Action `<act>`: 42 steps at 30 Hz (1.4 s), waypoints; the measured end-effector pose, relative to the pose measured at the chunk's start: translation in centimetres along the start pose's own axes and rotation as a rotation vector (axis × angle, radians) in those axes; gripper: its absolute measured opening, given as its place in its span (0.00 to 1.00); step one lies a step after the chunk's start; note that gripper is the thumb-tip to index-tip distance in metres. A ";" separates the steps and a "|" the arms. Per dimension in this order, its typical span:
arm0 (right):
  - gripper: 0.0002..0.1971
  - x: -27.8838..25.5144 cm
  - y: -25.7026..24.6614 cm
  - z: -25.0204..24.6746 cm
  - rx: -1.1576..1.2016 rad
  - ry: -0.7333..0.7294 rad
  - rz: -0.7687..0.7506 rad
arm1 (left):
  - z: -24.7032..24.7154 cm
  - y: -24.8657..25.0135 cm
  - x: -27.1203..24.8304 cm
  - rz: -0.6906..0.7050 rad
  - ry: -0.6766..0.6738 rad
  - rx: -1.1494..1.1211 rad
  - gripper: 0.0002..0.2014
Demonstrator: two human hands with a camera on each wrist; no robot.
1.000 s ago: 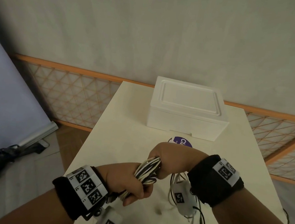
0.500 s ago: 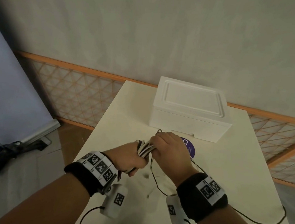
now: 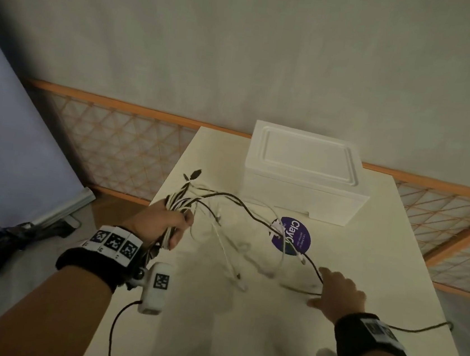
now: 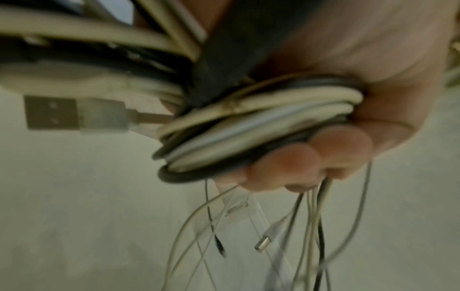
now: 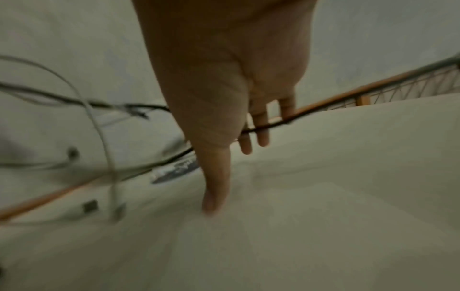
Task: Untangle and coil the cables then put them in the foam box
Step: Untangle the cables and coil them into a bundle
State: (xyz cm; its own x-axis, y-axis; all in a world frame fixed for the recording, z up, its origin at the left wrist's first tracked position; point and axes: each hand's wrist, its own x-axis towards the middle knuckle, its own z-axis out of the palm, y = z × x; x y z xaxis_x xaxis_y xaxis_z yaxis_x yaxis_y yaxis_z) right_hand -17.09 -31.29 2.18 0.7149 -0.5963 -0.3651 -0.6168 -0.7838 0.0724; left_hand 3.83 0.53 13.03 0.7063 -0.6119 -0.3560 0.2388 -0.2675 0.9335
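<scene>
cream table [image 3: 210, 336], left hand [image 3: 164, 222] gripping cable bundle [image 4: 261, 122], right hand [image 3: 341, 292] spread

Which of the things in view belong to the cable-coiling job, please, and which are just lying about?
Part of the job:
- cable bundle, gripped by left hand
- black cable, touched by right hand
- foam box, lid on

Lying about:
- purple sticker on table
- dark bundle on floor

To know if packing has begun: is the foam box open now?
No, the lid sits flat on the foam box, and all cables are outside it.
</scene>
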 end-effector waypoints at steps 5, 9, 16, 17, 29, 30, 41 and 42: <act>0.53 -1.6 -5.8 -4.2 0.320 0.389 -0.311 | 2.0 -0.1 0.3 0.017 -0.045 0.052 0.05; 0.52 -5.4 -12.7 -7.6 0.370 0.743 -0.687 | 4.5 0.1 0.0 0.037 -0.163 0.155 0.07; 0.43 -4.2 -14.3 -9.1 0.226 0.797 -0.901 | 6.5 0.0 -2.0 0.064 -0.340 0.331 0.09; 0.35 -3.8 -14.1 -9.3 0.200 0.794 -0.970 | 6.3 -0.1 -2.1 0.052 -0.364 0.335 0.07; 0.07 -4.6 -11.9 -16.0 -0.034 0.222 -0.921 | 6.2 -0.8 -2.3 0.021 -0.459 0.381 0.05; 0.08 -4.6 -12.0 -16.2 -0.077 0.257 -0.891 | 6.2 -0.7 -2.3 0.021 -0.465 0.370 0.05; 0.23 -3.8 -13.8 -11.1 0.242 0.367 -0.858 | 7.4 0.0 -3.5 0.070 -0.560 0.342 0.05; 0.24 -3.8 -13.8 -11.0 0.274 0.371 -0.851 | 7.4 0.1 -3.4 0.073 -0.560 0.362 0.04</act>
State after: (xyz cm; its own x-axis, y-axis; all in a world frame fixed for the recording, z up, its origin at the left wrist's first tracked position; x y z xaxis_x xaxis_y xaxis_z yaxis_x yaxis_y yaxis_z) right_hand -7.68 -20.08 12.77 0.9874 0.0982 0.1239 0.1332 -0.9390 -0.3172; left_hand -3.53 -2.88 13.99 0.2362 -0.9058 -0.3517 -0.1037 -0.3834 0.9177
